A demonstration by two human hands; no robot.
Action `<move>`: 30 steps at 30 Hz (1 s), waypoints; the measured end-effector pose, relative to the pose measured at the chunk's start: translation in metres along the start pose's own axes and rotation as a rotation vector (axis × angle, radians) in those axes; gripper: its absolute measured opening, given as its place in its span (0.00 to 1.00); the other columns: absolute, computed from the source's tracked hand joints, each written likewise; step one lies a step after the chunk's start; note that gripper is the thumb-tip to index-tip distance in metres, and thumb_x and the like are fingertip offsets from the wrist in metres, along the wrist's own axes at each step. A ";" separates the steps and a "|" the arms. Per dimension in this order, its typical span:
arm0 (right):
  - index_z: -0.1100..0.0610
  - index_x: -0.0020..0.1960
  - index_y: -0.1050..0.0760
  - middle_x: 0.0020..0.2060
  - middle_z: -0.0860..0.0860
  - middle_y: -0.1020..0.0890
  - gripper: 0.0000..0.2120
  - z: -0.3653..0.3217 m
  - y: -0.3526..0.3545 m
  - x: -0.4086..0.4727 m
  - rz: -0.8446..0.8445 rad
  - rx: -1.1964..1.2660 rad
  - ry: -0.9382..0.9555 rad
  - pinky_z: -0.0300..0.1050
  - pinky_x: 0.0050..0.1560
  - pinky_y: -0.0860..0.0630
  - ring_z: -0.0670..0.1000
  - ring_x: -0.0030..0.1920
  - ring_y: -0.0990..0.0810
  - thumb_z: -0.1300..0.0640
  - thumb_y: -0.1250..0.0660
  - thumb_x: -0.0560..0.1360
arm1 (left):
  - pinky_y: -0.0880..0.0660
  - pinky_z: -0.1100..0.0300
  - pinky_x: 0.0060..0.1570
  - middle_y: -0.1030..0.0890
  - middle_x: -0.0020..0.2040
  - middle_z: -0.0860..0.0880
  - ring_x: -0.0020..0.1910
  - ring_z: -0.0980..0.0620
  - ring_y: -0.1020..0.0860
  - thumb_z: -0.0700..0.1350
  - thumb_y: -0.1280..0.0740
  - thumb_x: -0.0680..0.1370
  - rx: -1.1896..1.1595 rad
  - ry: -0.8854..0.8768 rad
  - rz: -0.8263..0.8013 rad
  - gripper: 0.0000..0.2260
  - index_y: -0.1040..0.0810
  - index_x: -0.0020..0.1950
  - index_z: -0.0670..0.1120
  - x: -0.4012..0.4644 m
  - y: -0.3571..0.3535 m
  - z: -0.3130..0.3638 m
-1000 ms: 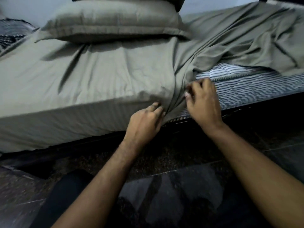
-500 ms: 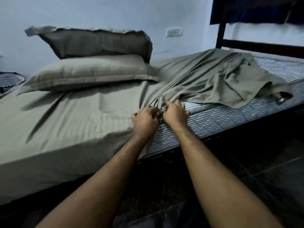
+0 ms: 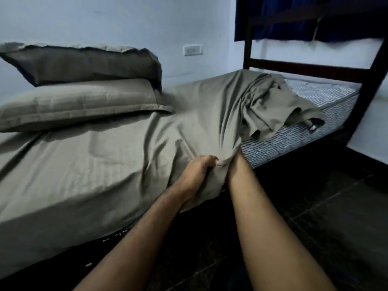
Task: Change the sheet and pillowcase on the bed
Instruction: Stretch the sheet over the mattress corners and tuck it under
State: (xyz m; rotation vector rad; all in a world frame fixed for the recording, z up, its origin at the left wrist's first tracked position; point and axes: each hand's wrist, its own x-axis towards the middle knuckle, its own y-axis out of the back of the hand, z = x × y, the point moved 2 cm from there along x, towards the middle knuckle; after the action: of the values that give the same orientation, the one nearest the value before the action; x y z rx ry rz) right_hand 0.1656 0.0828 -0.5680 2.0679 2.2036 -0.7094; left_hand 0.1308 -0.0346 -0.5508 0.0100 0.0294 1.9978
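The grey-green sheet (image 3: 109, 162) covers the head half of the mattress (image 3: 298, 133), from about nine o'clock to the middle of the view, and is bunched in a loose heap toward one o'clock, where the striped mattress lies bare up to the dark bed frame (image 3: 369, 85). Two pillows sit at ten o'clock, the lower pillow (image 3: 79, 101) flat on the sheet, the upper pillow (image 3: 84, 64) leaning against the wall. The left hand (image 3: 199, 169) grips a fold of sheet at the mattress edge near the centre, fingers curled round the cloth. The right hand is buried under the sheet just beside it at about one o'clock from the left hand; only the forearm shows, so whether its fingers are clamped or apart I cannot tell. The cloth looks thin, light and limp: it creases wherever pulled, will drag rather than slide stiffly, and should not tear under an even pull. It probably wants holding at the hem or a corner, with both hands well apart, since a single central pinch only gathers wrinkles. The heaped end is the likely place to find a free corner.
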 end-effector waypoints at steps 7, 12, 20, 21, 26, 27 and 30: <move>0.60 0.59 0.24 0.44 0.57 0.17 0.11 -0.031 0.019 0.026 -0.384 0.163 -0.181 0.57 0.56 0.23 0.56 0.44 0.19 0.57 0.42 0.84 | 0.31 0.50 0.44 0.22 0.35 0.43 0.38 0.45 0.26 0.50 0.37 0.68 0.013 0.220 0.012 0.10 0.21 0.38 0.44 -0.001 -0.027 -0.030; 0.61 0.50 0.24 0.26 0.52 0.17 0.11 -0.034 0.044 0.038 -0.325 0.113 -0.203 0.56 0.55 0.25 0.53 0.39 0.21 0.61 0.44 0.85 | 0.31 0.53 0.44 0.22 0.34 0.46 0.37 0.49 0.26 0.46 0.40 0.78 0.228 0.222 -0.036 0.12 0.23 0.37 0.45 0.005 -0.045 -0.033; 0.61 0.50 0.22 0.35 0.55 0.15 0.10 -0.040 0.054 0.069 -0.246 0.541 -0.115 0.56 0.68 0.29 0.58 0.57 0.20 0.60 0.42 0.83 | 0.33 0.60 0.38 0.18 0.45 0.42 0.39 0.53 0.25 0.58 0.36 0.79 -0.038 0.290 -0.184 0.16 0.19 0.45 0.46 0.012 -0.051 -0.046; 0.62 0.56 0.22 0.42 0.58 0.14 0.11 -0.042 0.055 0.070 -0.259 0.557 -0.090 0.57 0.67 0.28 0.59 0.62 0.22 0.59 0.42 0.83 | 0.33 0.60 0.39 0.18 0.50 0.44 0.46 0.58 0.31 0.63 0.33 0.76 0.042 0.208 -0.227 0.19 0.19 0.49 0.48 0.013 -0.052 -0.046; 0.62 0.60 0.26 0.53 0.57 0.19 0.13 -0.074 0.082 0.069 -0.007 0.584 0.433 0.51 0.61 0.22 0.53 0.53 0.19 0.71 0.37 0.77 | 0.24 0.54 0.55 0.17 0.57 0.52 0.58 0.48 0.19 0.51 0.30 0.76 0.883 -0.266 -0.077 0.21 0.32 0.67 0.56 0.023 -0.054 -0.036; 0.61 0.54 0.26 0.49 0.56 0.21 0.11 -0.082 0.092 0.063 0.081 0.565 0.568 0.45 0.58 0.23 0.48 0.49 0.20 0.74 0.38 0.77 | 0.24 0.54 0.58 0.17 0.59 0.54 0.60 0.50 0.20 0.49 0.32 0.75 0.845 -0.251 -0.115 0.25 0.34 0.71 0.59 0.023 -0.057 -0.035; 0.61 0.48 0.27 0.42 0.51 0.24 0.08 -0.089 0.116 0.063 0.323 0.494 0.859 0.37 0.51 0.26 0.41 0.42 0.24 0.73 0.38 0.77 | 0.26 0.53 0.64 0.20 0.65 0.53 0.65 0.50 0.22 0.52 0.37 0.73 0.835 -0.212 -0.223 0.31 0.40 0.75 0.64 0.027 -0.071 -0.046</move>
State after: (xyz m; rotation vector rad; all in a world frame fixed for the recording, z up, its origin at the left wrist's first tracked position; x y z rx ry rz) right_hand 0.2941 0.1744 -0.5441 3.3865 2.0126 -0.3861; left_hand 0.1837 0.0188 -0.5988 0.7186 0.6918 1.6256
